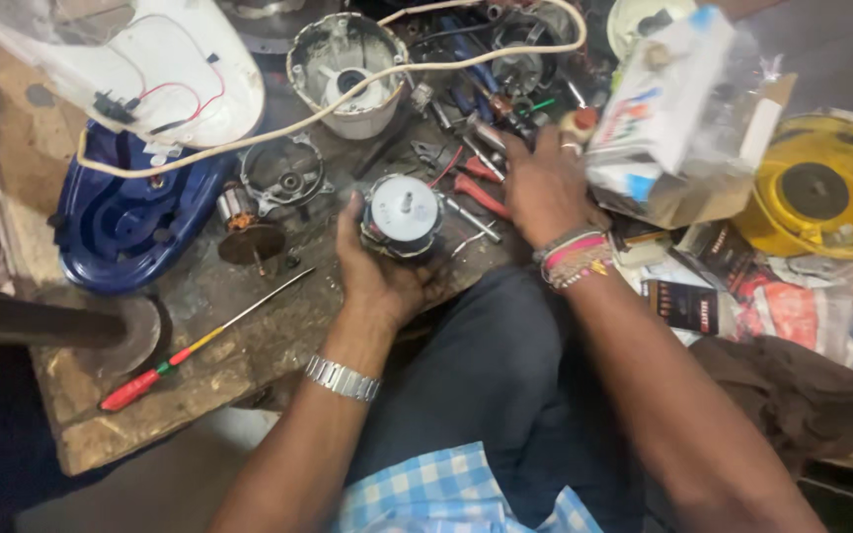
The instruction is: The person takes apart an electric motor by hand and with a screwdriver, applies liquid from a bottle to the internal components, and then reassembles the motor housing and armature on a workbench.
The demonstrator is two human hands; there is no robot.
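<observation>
The left hand (379, 268) cups a small round motor (403, 216) from below and behind, thumb up along its left side and the other fingers curled under it, so the motor's pale flat face and short centre shaft point up toward the camera; the motor sits at the near edge of the worn wooden bench (219, 355), just above the person's knee. A metal watch band (343, 378) circles that wrist. To the right of the left hand and a little farther away, the right hand (543, 186) lies palm down over a heap of tools, fingers reaching into the pile; whether they have closed on anything cannot be told, since the tips are lost among the metal parts. Coloured thread bands (573, 259) wrap its wrist. Between the two hands lie red-handled pliers (476, 190) and a small spanner (468, 219). Left of the left hand stands a copper-wound rotor (245, 225), and beyond it a round metal motor cover (285, 176). Nearer the person, below and left of that hand, a long screwdriver (194, 343) with a red and yellow handle lies slantwise on the bench. Farther left are a blue plastic shell (125, 222) and a white housing (165, 64) with thin wires, and a cream cord (348, 94) loops across the bench.
</observation>
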